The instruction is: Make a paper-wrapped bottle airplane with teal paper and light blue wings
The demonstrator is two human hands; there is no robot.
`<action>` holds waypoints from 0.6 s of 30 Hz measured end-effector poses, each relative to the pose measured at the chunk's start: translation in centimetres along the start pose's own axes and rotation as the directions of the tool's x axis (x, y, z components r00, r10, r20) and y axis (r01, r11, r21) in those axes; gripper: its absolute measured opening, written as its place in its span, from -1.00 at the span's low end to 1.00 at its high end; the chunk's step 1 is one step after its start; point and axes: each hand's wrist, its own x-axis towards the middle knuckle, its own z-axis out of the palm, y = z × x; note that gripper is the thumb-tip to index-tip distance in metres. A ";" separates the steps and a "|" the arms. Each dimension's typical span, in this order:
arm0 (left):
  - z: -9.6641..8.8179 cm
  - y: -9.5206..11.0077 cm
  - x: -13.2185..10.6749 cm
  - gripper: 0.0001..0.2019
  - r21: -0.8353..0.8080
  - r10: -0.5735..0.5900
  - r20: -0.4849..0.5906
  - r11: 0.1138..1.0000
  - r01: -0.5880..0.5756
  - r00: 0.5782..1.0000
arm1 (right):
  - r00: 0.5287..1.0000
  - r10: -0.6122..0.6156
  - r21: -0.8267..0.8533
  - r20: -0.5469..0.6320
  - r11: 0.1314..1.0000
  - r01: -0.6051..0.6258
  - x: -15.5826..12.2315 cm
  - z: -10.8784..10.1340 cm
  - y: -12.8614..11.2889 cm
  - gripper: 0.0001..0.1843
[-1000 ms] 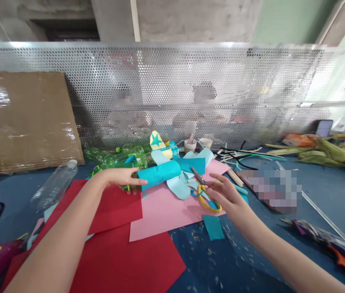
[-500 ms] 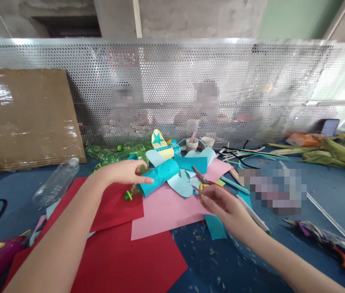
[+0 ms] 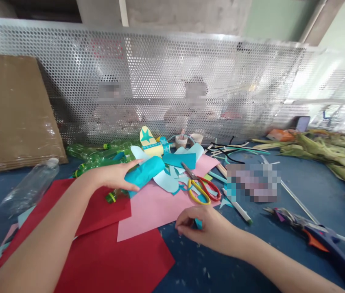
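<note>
My left hand (image 3: 116, 177) is wrapped over a green plastic bottle (image 3: 116, 195) with bright blue paper (image 3: 148, 169) around its body. The bottle lies tilted, its capped neck toward me. My right hand (image 3: 199, 224) hovers low over the table, fingers loosely curled, with nothing visible in them. Just beyond it, scissors (image 3: 194, 176) with red and yellow handles rest on paper scraps, blades pointing away. Beneath the bottle lie a pink sheet (image 3: 151, 211) and red sheets (image 3: 120, 260). Light blue cut paper (image 3: 166, 181) sits beside the wrapped bottle.
Green bottles (image 3: 99, 156) and a clear bottle (image 3: 32, 185) lie at left, near cardboard (image 3: 10, 114). Behind stand a yellow star-decorated craft (image 3: 152, 148) and paper cups (image 3: 181, 141). A marker (image 3: 241, 209), glue gun (image 3: 315, 232) and husks (image 3: 322, 148) are at right.
My right hand has let go of the scissors and drawn back toward me, leaving them on the scraps. My left hand stays on the wrapped bottle. The view has shifted to the right.
</note>
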 end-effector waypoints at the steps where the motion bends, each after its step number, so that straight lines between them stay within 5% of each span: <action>1: -0.1 0.2 0.0 0.03 0.024 0.008 -0.054 1.000 -0.007 0.999 | 1.000 0.020 0.073 -0.006 0.997 -0.019 0.0 -0.1 -0.1 -0.88; 3: -0.1 1.1 0.2 -0.09 0.062 0.044 -0.222 0.998 -0.031 0.974 | 0.997 0.068 0.233 -0.026 0.970 -0.061 0.1 -0.2 -0.4 -0.86; 7: 0.3 4.7 0.3 -0.48 0.022 0.202 -0.520 0.974 -0.223 0.830 | 0.982 0.180 0.588 -0.047 0.800 -0.119 0.5 -0.3 -0.5 -0.73; 12: 1.9 8.4 0.3 -0.74 -0.123 0.378 -0.410 0.879 -0.461 0.830 | 0.964 0.250 0.726 -0.090 0.679 -0.108 0.8 -0.3 0.2 -0.70; 18: 3.3 8.6 0.9 -0.70 -0.030 0.369 -0.209 0.923 -0.384 0.905 | 0.951 0.292 0.778 -0.105 0.619 -0.105 0.8 -0.5 0.6 -0.73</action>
